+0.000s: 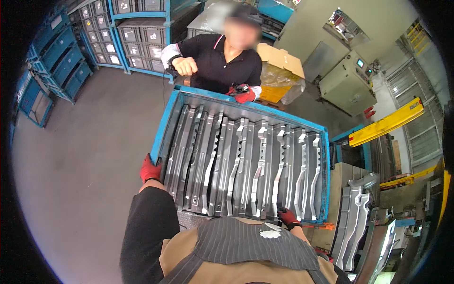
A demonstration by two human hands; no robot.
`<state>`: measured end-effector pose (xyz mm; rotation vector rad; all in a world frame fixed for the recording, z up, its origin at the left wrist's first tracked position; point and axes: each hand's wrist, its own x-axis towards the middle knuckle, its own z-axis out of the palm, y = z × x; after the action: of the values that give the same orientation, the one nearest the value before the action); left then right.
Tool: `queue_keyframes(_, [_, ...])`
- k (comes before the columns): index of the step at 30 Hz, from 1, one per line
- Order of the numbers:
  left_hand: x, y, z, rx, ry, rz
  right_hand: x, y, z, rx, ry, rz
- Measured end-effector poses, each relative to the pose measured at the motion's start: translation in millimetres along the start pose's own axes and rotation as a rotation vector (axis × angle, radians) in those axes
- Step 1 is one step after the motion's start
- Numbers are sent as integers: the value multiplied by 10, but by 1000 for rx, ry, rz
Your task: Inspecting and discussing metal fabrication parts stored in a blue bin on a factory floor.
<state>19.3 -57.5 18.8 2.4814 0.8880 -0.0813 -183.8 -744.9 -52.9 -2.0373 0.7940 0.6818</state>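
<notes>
In front of me stands a blue metal crate (pixel 163 128) filled with long, grey pressed-metal parts (pixel 241 165), which lie side by side and run from near to far. My left hand (pixel 150 170), in a red glove, is closed on the rim at the crate's left side. My right hand (pixel 288 217), in a red and black glove, is closed over the crate's near edge, beside the ends of the metal parts; its fingertips are partly hidden.
Across the crate stands a co-worker (pixel 227 66), one gloved hand at the far rim. Blue racks (pixel 142 42) with grey bins stand far left. A cardboard box (pixel 281 61) and control cabinet (pixel 347 85) are behind. More metal parts (pixel 350 222) lie right, near a yellow beam (pixel 385 122).
</notes>
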Motion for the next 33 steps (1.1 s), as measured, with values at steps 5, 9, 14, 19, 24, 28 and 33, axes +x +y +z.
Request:
queue_keyframes(5, [20, 4, -2, 27, 14, -7, -46, 340, -208, -244, 13, -35])
queue_keyframes(9, [52, -282, -79, 110, 43, -29, -533, -347, 49, -354, -68, 49])
queue_keyframes(14, [23, -295, -142, 94, 23, -28, -496, -553, 156, -385, -34, 13])
queue_keyframes(19, [30, -190, -100, 37, 22, 2, -185, -763, 136, -85, -77, 37])
queue_keyframes(24, [-23, -154, -173, 9, 24, -30, -167, -1206, 253, -29, -132, -141])
queue_keyframes(28, [-17, -111, -154, -14, 28, -12, -67, -1164, 176, 6, -173, -92])
queue_keyframes(33, [-13, -179, -138, 25, 7, -26, -463, -1244, 169, -168, -107, -88])
